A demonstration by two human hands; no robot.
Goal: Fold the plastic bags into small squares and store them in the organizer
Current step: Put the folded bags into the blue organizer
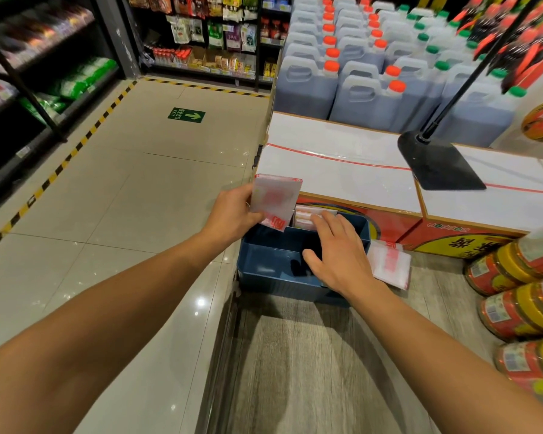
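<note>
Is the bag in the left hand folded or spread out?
Folded: the left hand holds the plastic bag as a compact flat rectangle above the blue organizer.

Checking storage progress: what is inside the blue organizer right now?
The blue organizer holds folded bags standing at its far end, pressed by the right hand. The near compartment looks dark and bare; that hand hides part of it. The left hand holds another folded bag above.

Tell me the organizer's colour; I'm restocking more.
Dark blue organizer, seen in the head view.

Thin translucent plastic folded bag (275, 200), matt blue plastic organizer (264, 270), wood-grain counter (295, 355), glossy floor tiles (123, 198).
</note>
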